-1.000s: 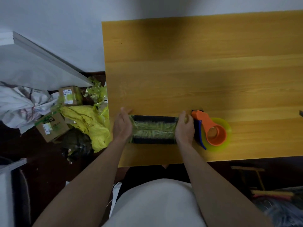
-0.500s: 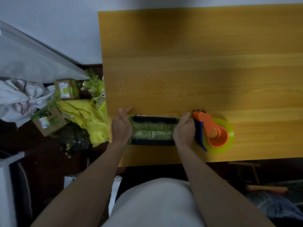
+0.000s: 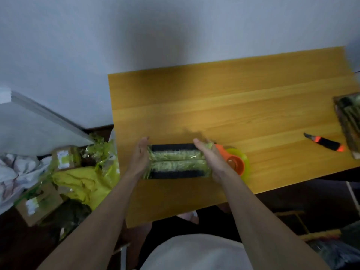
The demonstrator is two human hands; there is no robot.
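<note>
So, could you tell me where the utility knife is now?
In the head view, the utility knife lies on the table, far right, between the tape dispenser and a flat box.

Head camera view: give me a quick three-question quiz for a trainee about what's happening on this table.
1. True or false: the utility knife touches the tape dispenser.
2. Where do the left hand and right hand meet the wrapped package? A: flat against its two ends. B: both on its top. C: both under it.
3. Fill in: the tape dispenser's handle is ___ coloured.
Key: 1 false, they lie well apart on the table. 2 A. 3 orange.
</note>
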